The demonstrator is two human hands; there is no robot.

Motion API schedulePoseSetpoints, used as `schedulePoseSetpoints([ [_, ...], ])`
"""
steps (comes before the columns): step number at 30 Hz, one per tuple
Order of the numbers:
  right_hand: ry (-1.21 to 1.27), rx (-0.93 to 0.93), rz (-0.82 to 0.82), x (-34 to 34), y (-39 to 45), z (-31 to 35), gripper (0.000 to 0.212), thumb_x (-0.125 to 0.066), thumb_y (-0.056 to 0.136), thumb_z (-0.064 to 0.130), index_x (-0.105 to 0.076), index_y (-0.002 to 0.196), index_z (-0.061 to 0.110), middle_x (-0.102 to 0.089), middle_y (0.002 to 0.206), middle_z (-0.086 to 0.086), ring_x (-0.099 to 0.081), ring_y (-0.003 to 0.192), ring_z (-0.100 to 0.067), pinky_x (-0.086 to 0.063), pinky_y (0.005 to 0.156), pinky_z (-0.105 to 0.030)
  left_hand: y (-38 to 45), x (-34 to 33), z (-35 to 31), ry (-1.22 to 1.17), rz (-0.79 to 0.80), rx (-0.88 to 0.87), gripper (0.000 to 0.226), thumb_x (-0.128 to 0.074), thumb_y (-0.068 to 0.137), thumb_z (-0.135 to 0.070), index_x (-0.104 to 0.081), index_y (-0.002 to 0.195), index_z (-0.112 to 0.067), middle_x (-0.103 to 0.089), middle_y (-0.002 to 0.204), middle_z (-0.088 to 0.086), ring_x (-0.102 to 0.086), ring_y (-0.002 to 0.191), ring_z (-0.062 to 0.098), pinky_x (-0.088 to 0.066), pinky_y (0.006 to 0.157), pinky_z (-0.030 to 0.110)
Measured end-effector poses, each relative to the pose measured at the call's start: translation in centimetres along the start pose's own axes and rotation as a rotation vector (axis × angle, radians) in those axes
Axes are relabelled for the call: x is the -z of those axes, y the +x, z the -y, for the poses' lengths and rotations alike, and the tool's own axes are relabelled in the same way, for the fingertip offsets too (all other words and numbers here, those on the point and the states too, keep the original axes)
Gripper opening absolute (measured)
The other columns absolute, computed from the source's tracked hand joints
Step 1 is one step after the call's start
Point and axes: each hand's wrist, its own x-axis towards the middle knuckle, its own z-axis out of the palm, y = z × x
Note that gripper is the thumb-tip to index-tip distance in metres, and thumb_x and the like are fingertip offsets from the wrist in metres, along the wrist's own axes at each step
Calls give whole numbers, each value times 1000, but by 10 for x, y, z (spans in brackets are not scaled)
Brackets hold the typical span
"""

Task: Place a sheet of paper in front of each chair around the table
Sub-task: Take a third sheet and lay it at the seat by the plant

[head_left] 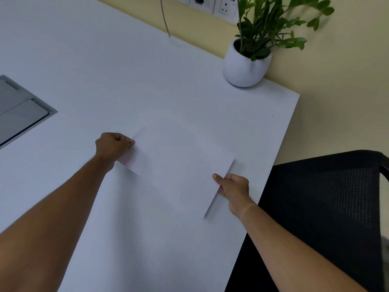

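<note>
A white sheet of paper [179, 165] hangs just above the white table [105, 70], casting a thin shadow along its near and right edges. My left hand [112, 146] pinches the sheet's left corner with curled fingers. My right hand [233, 190] pinches its right edge, thumb on top. A black mesh chair [328, 207] stands at the table's right side, level with the sheet.
A white pot with a green plant [245, 66] stands at the table's far right corner by the yellow wall. A grey cable hatch [19, 110] is set into the table at the left. Wall sockets [212, 3] and a hanging cable [165, 17] are at the top.
</note>
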Motion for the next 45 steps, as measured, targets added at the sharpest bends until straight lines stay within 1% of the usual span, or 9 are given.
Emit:
schedulePoseSetpoints([
  [4,-33,-18,-91,-8,9,-1,13,-76,82,6,-69,74,0,-70,78,-12,-62,73,-22,-59,87,-46,8,-15,-5,26,-34,-5,8,-73,77,-13,-76,82,-6,-70,84,3,-61,77,15,-46,68,21],
  [8,-47,-5,-204,-11,15,0,8,-77,81,5,-71,82,10,-72,78,-4,-69,71,-18,-56,59,-19,17,-23,-9,84,-64,3,5,-71,76,-14,-75,75,-11,-69,80,3,-62,75,19,-52,69,27],
  [18,-110,2,-322,-17,22,-1,17,-77,79,7,-68,72,20,-70,63,1,-69,59,-13,-48,46,-13,30,-38,-4,178,-54,13,9,-67,74,-10,-75,74,-12,-67,76,2,-62,72,21,-51,66,26],
  [22,-178,23,-352,-22,24,0,8,-77,80,8,-73,85,12,-70,68,0,-69,62,-14,-51,52,-18,32,-39,2,177,-50,39,10,-66,73,-11,-75,74,-14,-68,78,2,-63,72,20,-49,66,26],
  [25,-231,37,-375,-25,27,0,12,-76,80,9,-74,92,10,-73,76,-3,-72,75,-20,-60,70,-28,34,-38,5,174,-52,39,8,-67,74,-14,-75,74,-17,-69,79,2,-63,75,20,-51,70,28],
  [29,-264,75,-392,-30,33,2,13,-74,82,8,-75,95,9,-67,69,6,-70,70,-16,-54,60,-21,37,-38,7,189,-44,40,6,-69,74,-15,-74,73,-19,-68,75,-1,-66,76,22,-56,74,32],
  [35,-346,105,-387,-33,36,3,6,-72,82,9,-76,87,10,-70,69,2,-72,81,-26,-61,79,-41,38,-39,8,239,-46,32,3,-71,72,-18,-72,74,-20,-69,81,1,-67,81,24,-56,72,34],
  [41,-369,108,-360,-30,37,3,9,-71,84,9,-77,91,8,-75,81,-9,-72,84,-28,-60,81,-45,36,-39,11,346,-80,-31,12,-70,77,-22,-71,88,-18,-70,96,4,-65,90,27,-53,76,34],
  [45,-378,118,-317,-28,35,5,10,-70,84,11,-72,74,10,-73,76,-11,-70,83,-31,-61,78,-44,26,-40,15,479,-94,-161,25,-68,82,-26,-72,103,-13,-69,105,10,-63,99,32,-51,84,39],
])
